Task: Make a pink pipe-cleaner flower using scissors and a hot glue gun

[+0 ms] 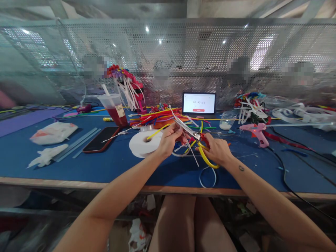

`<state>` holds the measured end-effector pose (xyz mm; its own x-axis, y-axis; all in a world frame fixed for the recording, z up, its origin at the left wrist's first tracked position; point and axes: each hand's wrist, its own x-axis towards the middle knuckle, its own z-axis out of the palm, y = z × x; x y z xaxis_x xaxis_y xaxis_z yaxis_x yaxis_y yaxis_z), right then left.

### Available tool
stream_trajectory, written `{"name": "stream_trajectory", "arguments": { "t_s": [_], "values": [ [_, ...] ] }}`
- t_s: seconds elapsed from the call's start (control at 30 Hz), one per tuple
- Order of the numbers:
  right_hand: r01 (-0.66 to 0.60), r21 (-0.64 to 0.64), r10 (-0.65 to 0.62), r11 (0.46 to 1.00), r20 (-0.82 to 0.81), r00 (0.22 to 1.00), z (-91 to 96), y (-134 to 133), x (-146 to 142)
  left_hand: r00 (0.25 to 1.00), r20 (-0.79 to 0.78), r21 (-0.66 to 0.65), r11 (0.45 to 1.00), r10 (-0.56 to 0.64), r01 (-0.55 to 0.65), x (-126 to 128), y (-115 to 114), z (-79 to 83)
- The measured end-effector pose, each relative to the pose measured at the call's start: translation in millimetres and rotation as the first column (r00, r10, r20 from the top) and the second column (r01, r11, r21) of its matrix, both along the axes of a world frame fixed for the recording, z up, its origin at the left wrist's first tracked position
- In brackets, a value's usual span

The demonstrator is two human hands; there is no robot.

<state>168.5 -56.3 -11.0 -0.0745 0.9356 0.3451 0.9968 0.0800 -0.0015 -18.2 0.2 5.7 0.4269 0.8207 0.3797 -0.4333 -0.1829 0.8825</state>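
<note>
My right hand is wrapped round the yellow handles of a pair of scissors. Their metal blades point up and left, passing close by my left hand. Its fingers are pinched on thin white ribbon, one end of which hangs down between the hands. More white ribbon curls over the table edge below. Just left of that hand lies a white ribbon roll, with a yellow stem across its hub. Exactly where the blades meet the ribbon is hard to make out.
Behind the hands lie red and orange pipe cleaners and a tablet showing a timer. To the left are a drink cup and phone. A pink glue gun, its cable trailing, lies right of a plastic cup.
</note>
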Motion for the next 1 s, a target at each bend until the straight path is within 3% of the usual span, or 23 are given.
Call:
{"name": "stream_trajectory", "arguments": {
  "t_s": [0.5, 1.0],
  "values": [
    [0.004, -0.026, -0.001, 1.0, 0.1, 0.995, 0.2, -0.1, -1.3, 0.999, -0.013, 0.022, 0.999, 0.037, -0.037, 0.7, 0.7, 0.0],
    [0.114, 0.004, -0.114, 0.993, 0.067, 0.991, 5.9, -7.1, -7.8, 1.0, 0.009, 0.029, 0.999, 0.023, -0.024, 0.8, 0.7, -0.3]
  ]
}}
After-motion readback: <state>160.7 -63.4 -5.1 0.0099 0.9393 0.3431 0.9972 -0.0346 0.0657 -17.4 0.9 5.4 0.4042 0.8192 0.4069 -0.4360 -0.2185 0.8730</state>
